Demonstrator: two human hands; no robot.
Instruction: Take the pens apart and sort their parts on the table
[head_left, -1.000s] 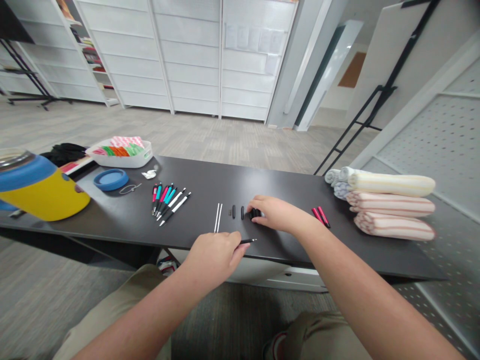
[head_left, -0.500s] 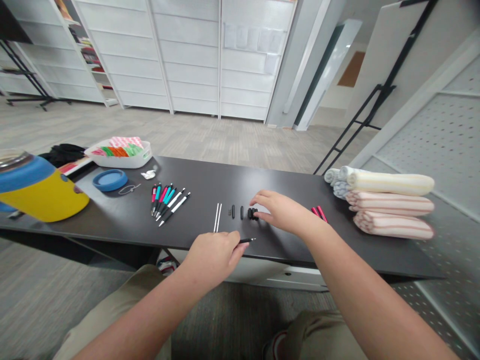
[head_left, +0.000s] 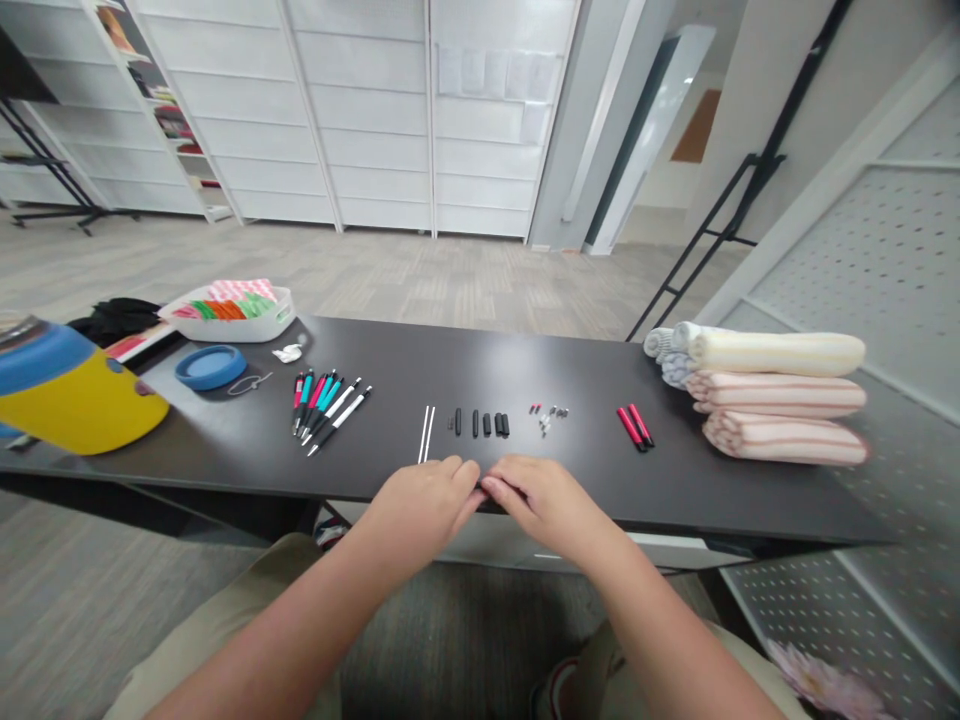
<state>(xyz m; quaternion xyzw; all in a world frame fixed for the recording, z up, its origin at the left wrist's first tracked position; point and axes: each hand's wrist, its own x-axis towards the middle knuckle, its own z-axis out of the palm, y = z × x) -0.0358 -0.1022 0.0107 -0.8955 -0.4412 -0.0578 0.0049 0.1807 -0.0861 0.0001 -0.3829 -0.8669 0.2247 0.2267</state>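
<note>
My left hand [head_left: 429, 502] is closed around a pen close to the table's front edge; the fingers hide nearly all of it. My right hand [head_left: 546, 505] meets it, thumb and fingertips pinched at the pen's right end. Just beyond lie two thin white refills [head_left: 426, 433], a small spring [head_left: 451, 424], slim black pieces [head_left: 475, 423] and shorter black grips [head_left: 487, 425]. Tiny silver and red pen parts [head_left: 545, 420] are scattered right of these. Two red pen barrels [head_left: 636, 428] rest farther right.
Several pens [head_left: 330, 412] lie fanned out on the dark table [head_left: 420, 350]. Leftward are a blue round lid [head_left: 211, 368], a white basket [head_left: 259, 327] of colourful packets and a yellow-and-blue container [head_left: 82, 390]. Rolled towels [head_left: 780, 395] are stacked at the right end.
My right hand has drawn back from the black grips toward me and now meets my left hand at the pen. The small silver and red parts it covered have come into view.
</note>
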